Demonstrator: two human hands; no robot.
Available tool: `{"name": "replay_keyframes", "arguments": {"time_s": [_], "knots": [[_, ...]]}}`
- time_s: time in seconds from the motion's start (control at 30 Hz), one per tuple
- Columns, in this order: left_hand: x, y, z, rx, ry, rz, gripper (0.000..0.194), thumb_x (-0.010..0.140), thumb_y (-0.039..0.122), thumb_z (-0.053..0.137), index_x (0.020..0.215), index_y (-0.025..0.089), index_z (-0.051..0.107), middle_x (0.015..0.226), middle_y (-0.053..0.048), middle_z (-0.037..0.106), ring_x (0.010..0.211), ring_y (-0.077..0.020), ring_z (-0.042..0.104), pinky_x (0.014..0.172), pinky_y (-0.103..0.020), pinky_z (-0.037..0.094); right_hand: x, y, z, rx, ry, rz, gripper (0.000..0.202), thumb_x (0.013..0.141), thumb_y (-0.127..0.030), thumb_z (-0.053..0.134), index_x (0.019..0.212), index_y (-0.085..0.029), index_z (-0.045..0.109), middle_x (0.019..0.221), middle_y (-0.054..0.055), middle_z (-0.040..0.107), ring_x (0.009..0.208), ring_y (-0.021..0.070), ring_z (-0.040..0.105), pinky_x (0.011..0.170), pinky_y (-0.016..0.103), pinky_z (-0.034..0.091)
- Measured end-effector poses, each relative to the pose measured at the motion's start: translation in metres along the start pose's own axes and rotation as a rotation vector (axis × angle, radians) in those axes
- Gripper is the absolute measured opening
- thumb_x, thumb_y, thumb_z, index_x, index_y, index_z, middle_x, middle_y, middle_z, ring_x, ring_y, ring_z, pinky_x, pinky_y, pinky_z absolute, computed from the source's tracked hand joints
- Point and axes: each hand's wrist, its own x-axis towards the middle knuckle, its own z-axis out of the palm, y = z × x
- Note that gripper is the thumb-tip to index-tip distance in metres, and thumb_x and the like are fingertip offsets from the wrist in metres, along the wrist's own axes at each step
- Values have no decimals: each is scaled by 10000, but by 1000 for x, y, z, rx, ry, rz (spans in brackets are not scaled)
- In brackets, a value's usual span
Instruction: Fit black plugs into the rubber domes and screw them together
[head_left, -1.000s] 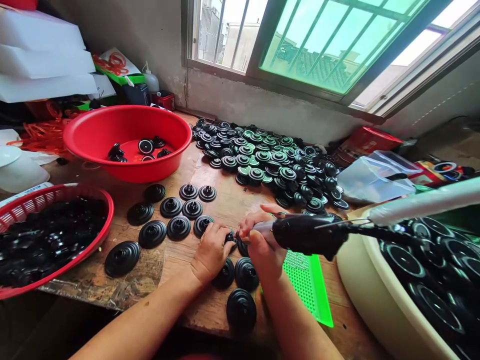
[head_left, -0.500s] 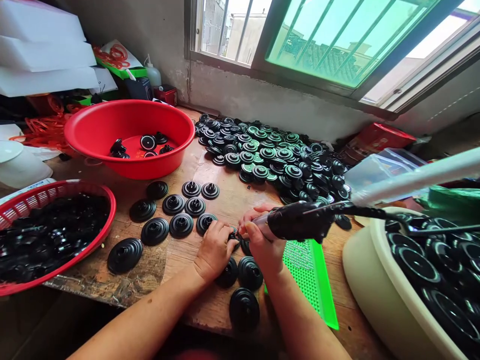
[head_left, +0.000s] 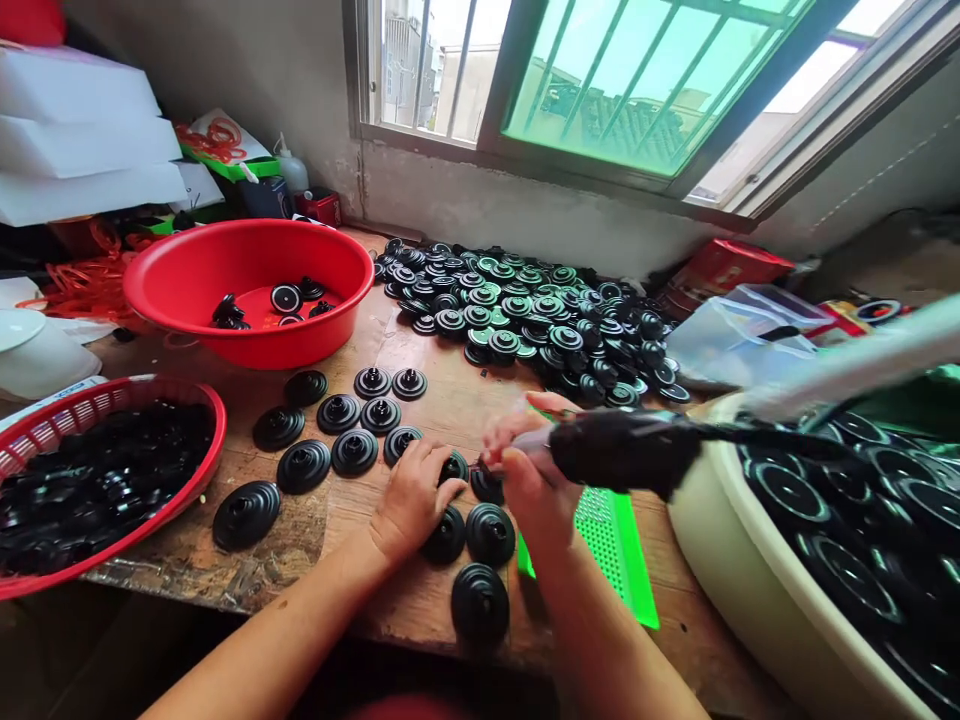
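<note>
On the desk (head_left: 427, 350), the left hand (head_left: 412, 495) spreads thumb from fingers at a black disc (head_left: 454, 467), while the right hand (head_left: 536, 485) closes around a black-wrapped tool (head_left: 626, 448).

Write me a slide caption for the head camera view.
Left hand at a ridged black disc, right hand gripping a dark tool, beside a heap of similar discs.
</note>
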Motion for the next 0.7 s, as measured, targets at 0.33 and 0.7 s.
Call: {"name": "replay_keyframes", "arguments": {"time_s": [0.33, 0.7], "knots": [[-3, -36, -41, 265, -114, -7, 265, 962, 146, 480, 1137, 203, 669, 1113, -105, 711, 1075, -284, 622, 970, -445, 517, -22, -29, -108, -149, 310, -20, 419, 798, -272, 737, 1172, -225, 556, 672, -59, 644, 548, 153, 592, 605, 342, 512], [-96, 4, -57, 169, 33, 130, 199, 982, 155, 549, 1165, 210, 604, 1032, -69, 681, 990, -242, 610, 908, -403, 508, -38, -9, -119, -153, 348, 5, 380, 775, -253, 755, 1089, -222, 543, 667, -70, 654, 543, 141, 598, 589, 319, 508]]}}
